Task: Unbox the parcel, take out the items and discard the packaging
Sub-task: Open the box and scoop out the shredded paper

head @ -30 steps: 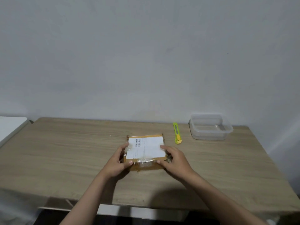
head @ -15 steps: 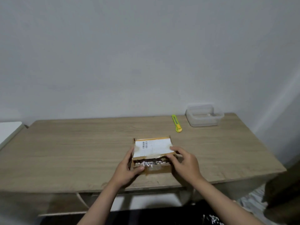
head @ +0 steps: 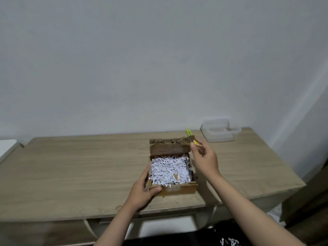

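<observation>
A small brown cardboard parcel box (head: 179,189) sits near the front edge of the wooden table (head: 71,174). Its lid (head: 169,148) is flipped up and back. White shredded paper filling (head: 170,170) covers the inside, hiding any items. My left hand (head: 142,190) grips the box's near left corner. My right hand (head: 204,158) pinches the lid's right far corner between thumb and fingers.
A yellow-green utility knife (head: 190,136) lies just behind the lid, partly hidden by it and by my right hand. A clear plastic container (head: 220,130) stands at the table's back right. A white surface (head: 7,148) adjoins the table on the left.
The lid, barely lifted half a second ago, has swung fully open and back, exposing the shredded paper. My right hand rose with the lid's corner; my left hand stayed on the box.
</observation>
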`<state>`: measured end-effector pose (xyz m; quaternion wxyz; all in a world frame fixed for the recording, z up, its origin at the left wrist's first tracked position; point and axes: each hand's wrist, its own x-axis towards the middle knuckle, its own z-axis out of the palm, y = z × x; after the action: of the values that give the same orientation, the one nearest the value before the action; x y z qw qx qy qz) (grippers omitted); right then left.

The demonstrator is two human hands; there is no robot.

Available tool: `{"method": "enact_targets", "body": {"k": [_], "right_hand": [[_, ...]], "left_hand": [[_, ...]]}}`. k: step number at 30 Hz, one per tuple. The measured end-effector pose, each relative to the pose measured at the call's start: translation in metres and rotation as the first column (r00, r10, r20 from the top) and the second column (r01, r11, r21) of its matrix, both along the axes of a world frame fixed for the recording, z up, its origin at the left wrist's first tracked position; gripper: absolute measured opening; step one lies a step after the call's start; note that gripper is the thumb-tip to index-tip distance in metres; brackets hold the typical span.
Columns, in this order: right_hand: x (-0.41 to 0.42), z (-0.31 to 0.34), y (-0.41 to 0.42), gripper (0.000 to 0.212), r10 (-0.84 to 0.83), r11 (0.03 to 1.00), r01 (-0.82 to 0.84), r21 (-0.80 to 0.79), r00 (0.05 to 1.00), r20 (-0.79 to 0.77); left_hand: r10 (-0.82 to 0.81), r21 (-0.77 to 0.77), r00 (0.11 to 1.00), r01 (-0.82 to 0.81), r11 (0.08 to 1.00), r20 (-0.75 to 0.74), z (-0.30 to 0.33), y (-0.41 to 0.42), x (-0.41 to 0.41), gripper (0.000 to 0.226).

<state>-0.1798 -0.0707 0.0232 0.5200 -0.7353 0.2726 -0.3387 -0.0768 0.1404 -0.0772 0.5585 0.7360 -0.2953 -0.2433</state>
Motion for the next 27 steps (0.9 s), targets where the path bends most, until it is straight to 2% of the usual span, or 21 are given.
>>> {"method": "enact_targets", "body": {"k": [10,19,24,27], "right_hand": [[0.032,-0.023,-0.026,0.070,0.292,0.956,-0.288,0.048,0.948,-0.125],[0.058,-0.051,-0.040,0.084,0.406,0.912,-0.361,0.197,0.864,-0.298],[0.052,-0.051,-0.045,0.088,0.429,0.903,-0.391,0.178,0.836,-0.341],[0.037,-0.036,-0.041,0.076,0.344,0.931,-0.366,0.003,0.873,-0.346]], "left_hand": [[0.055,-0.054,0.998,-0.055,0.997,-0.002,0.007,-0.003,-0.007,0.106],[0.077,-0.003,0.997,-0.078,0.997,-0.031,0.008,-0.003,-0.006,0.099],[0.059,0.036,0.996,-0.057,0.998,-0.062,0.018,-0.002,0.001,0.095],[0.085,0.088,0.996,-0.085,0.992,0.008,0.031,-0.010,0.004,0.091]]}}
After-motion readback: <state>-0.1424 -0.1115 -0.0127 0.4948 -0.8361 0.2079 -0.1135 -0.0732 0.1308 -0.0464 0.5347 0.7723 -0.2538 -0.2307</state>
